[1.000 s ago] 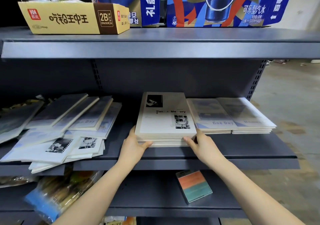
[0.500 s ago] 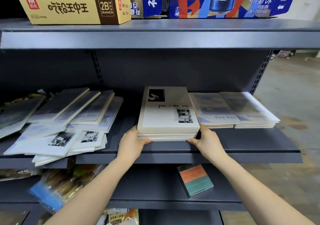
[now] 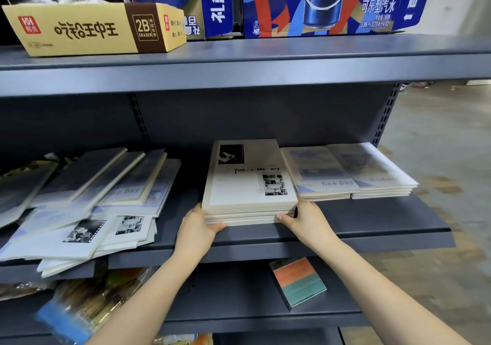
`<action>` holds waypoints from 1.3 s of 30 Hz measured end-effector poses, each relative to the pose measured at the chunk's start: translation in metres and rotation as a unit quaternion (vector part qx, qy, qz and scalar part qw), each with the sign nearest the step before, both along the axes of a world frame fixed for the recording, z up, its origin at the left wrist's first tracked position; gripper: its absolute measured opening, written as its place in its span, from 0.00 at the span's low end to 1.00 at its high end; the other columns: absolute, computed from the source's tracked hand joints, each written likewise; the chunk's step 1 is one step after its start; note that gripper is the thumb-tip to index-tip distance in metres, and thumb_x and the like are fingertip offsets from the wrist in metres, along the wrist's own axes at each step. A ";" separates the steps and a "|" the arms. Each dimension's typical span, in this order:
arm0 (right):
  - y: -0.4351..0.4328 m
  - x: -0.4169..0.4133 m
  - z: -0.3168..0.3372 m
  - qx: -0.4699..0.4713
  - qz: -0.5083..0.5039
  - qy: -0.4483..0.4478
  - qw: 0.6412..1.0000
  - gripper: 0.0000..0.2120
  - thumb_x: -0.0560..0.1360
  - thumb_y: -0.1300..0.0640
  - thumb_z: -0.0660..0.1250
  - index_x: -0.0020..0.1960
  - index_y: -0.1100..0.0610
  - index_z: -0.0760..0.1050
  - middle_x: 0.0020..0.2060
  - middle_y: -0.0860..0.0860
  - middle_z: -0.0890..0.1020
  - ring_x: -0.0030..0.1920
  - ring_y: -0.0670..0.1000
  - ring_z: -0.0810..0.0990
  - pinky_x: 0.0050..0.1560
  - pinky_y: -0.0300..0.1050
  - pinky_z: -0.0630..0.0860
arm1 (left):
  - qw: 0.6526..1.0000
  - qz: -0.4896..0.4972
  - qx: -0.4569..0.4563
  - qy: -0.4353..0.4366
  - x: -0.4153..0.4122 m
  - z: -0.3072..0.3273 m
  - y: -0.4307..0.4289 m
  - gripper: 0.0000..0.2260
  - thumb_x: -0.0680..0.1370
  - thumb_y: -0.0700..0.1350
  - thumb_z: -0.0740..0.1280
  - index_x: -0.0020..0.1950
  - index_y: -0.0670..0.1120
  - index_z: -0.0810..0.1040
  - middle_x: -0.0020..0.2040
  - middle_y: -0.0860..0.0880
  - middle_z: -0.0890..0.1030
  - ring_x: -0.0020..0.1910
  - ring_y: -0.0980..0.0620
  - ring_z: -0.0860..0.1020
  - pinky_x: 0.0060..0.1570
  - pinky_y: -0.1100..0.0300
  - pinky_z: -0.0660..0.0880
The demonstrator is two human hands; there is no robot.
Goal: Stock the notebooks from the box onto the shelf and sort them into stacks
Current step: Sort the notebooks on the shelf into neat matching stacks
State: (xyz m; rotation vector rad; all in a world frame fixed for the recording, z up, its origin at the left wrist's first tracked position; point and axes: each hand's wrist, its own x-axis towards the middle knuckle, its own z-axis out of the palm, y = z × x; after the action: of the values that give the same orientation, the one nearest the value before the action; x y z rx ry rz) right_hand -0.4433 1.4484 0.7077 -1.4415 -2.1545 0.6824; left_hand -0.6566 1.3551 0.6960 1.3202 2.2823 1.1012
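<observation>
The left hand (image 3: 196, 230) and right hand (image 3: 310, 222) clasp the front corners of the notebook stack (image 3: 249, 185) on the middle shelf (image 3: 372, 221). Press both sides evenly and square it flush (the neighbouring stack (image 3: 318, 173) lies just beside) without fanning covers

The yellow rectangular cardboard box (image 3: 79, 29) has "2B ERASER" on its brown band. The blue printed cardboard carton (image 3: 332, 4) reads "百事可乐" and "可乐型汽水". The cream rectangular notebook (image 3: 247, 185) shows "Tim… & Me…ory", partly lost to glare. The pale blue rectangular notebook (image 3: 318, 174) reads "fine Day".
</observation>
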 end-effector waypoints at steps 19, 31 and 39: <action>0.015 0.047 0.031 0.029 0.032 0.105 0.994 0.16 0.76 0.46 0.65 0.59 0.53 0.77 0.49 0.46 0.83 0.50 0.46 0.80 0.55 0.45 0.76 | 0.965 -0.112 0.202 0.127 0.040 0.066 -0.006 0.24 0.78 0.52 0.57 0.72 0.45 0.65 0.70 0.54 0.65 0.70 0.60 0.62 0.68 0.67 0.56; 0.069 0.111 0.025 0.077 -0.019 0.013 0.997 0.22 0.73 0.50 0.68 0.64 0.56 0.71 0.62 0.55 0.72 0.64 0.57 0.66 0.62 0.47 0.66 | 0.945 -0.207 0.043 0.250 0.169 0.063 0.091 0.18 0.79 0.45 0.60 0.69 0.49 0.69 0.68 0.53 0.70 0.67 0.53 0.67 0.65 0.60 0.63; 0.094 0.119 0.015 0.103 0.039 -0.111 0.988 0.28 0.72 0.45 0.66 0.68 0.56 0.66 0.65 0.55 0.71 0.67 0.57 0.65 0.64 0.48 0.65 | 0.908 -0.155 -0.133 0.367 0.186 0.041 0.137 0.21 0.76 0.51 0.65 0.68 0.48 0.66 0.65 0.46 0.71 0.65 0.45 0.69 0.62 0.53 0.65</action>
State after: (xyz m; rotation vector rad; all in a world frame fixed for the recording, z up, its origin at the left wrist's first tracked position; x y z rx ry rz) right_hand -0.3239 1.5424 0.7225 -1.3848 -2.3809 0.3230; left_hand -0.4707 1.4918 0.7375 2.1256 2.4186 0.1647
